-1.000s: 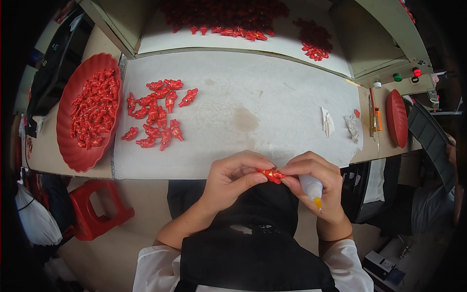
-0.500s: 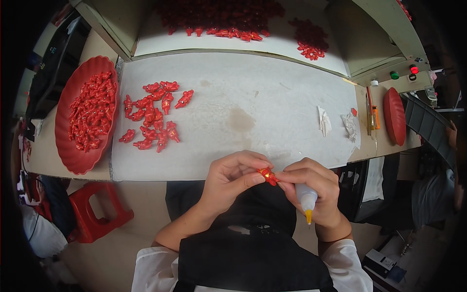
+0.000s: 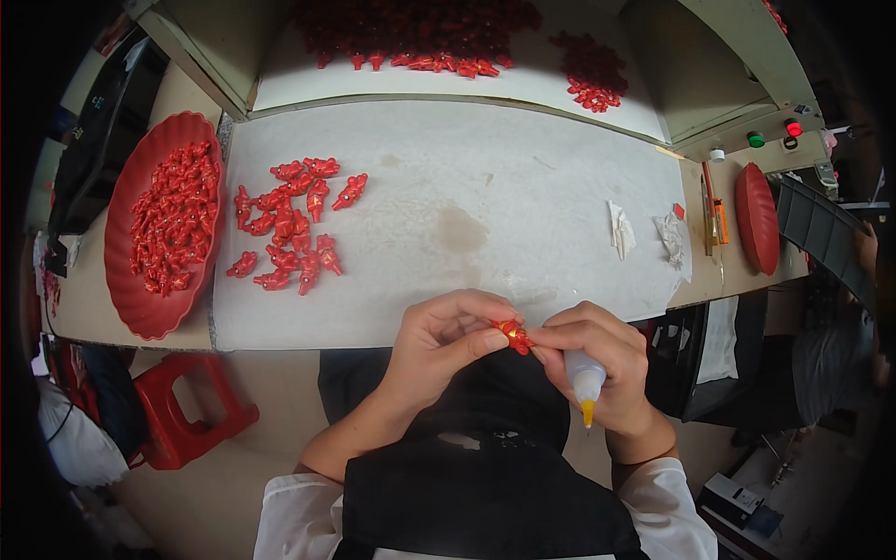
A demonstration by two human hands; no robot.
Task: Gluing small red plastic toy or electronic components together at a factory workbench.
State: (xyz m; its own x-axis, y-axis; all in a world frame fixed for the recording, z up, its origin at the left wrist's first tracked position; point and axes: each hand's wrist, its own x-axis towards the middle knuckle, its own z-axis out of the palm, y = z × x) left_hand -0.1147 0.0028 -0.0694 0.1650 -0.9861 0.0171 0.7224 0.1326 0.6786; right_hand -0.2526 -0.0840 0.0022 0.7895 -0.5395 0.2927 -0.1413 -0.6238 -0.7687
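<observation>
A small red figurine with gold markings [image 3: 512,334] is pinched between the thumb and fingers of my left hand [image 3: 451,342], just in front of the table's near edge. My right hand [image 3: 597,353] touches the figurine's right end with thumb and forefinger. Tucked in that same palm is a white squeeze bottle [image 3: 586,375] with a yellow tip and a thin needle, pointing down toward me. Several similar red figurines [image 3: 301,229] lie loosely grouped on the white sheet [image 3: 551,168] to the left.
A scalloped red tray [image 3: 140,313] heaped with figurines stands at the far left. Under a metal hood at the back lie many more figurines [image 3: 457,63]. Crumpled tissues [image 3: 622,231], an orange tool [image 3: 721,222] and another red tray [image 3: 756,219] are at the right. A red stool [image 3: 187,439] stands below left.
Almost nothing differs. Both hands keep the same hold on the figurine, and the bottle stays in my right hand; the view has shifted slightly.
</observation>
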